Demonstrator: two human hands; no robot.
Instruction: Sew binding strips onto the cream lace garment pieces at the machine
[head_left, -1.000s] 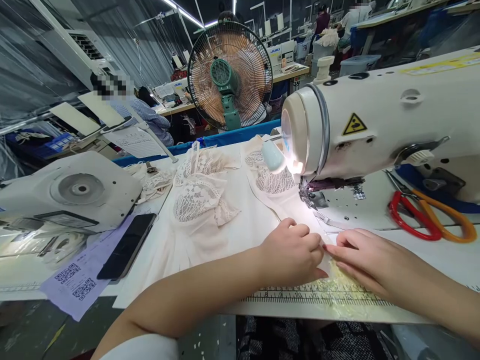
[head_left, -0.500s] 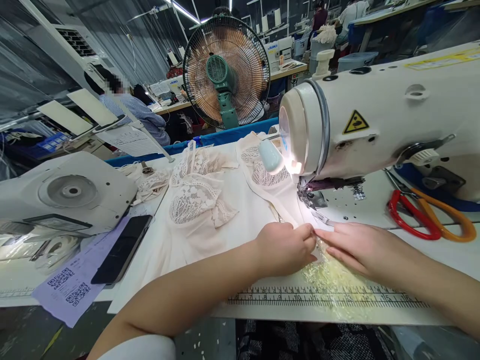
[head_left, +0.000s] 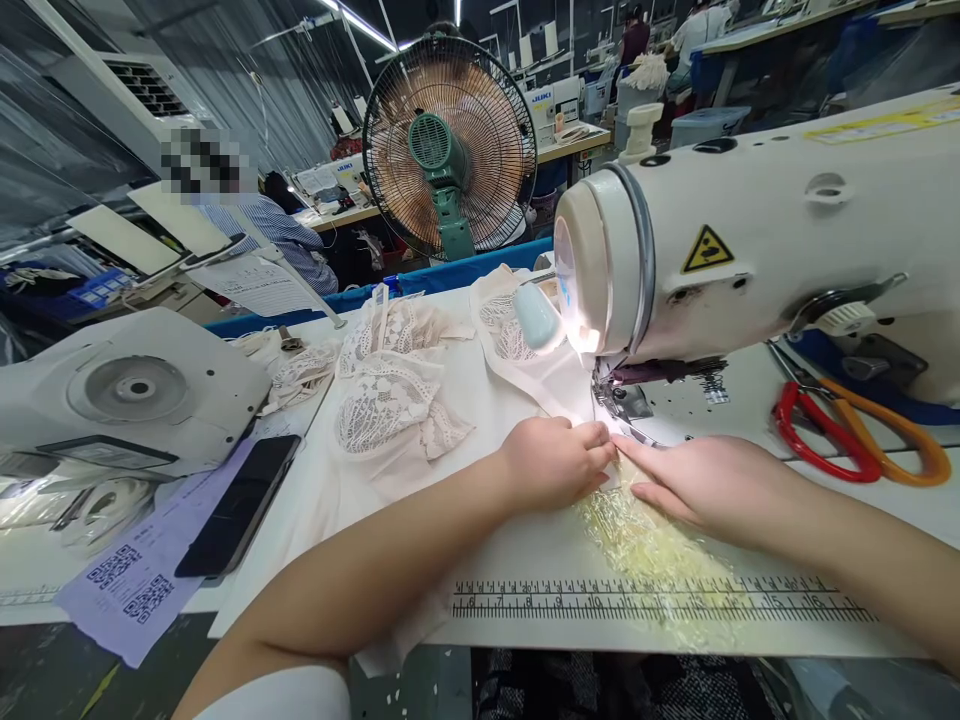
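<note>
A: Closest in first: what's changed?

B: By the printed ruler (head_left: 637, 600), more of the crinkled yellow material (head_left: 634, 530) shows — both hands have slid forward off it.

A: How are they set?

B: The left hand (head_left: 555, 460) is curled in, seemingly pinching the edge of the cream garment (head_left: 536, 385). The right hand (head_left: 720, 480) has its index finger extended, the tip meeting the left's fingers; whether it pinches or only presses, I can't tell.

A: And the garment lies where?

B: From those fingers up to the presser foot (head_left: 619, 400), with lace left of the sewing machine (head_left: 720, 240). The fingertips are nearer the foot than a second ago, so I'd judge a shorter run of edge remains between grip and needle.

A: Edges and room?

B: Pale cloth hangs over the table's (head_left: 540, 625) near edge, under the left forearm. There's leeway along the ruler; ahead it's tight — the foot is just beside the fingers. The scissors (head_left: 855, 440) lie near the right forearm, and a second lace garment (head_left: 386, 410) crowds the left. Farther off, blue cloth (head_left: 450, 270) lines the far edge, with the fan (head_left: 450, 150) beyond.
</note>
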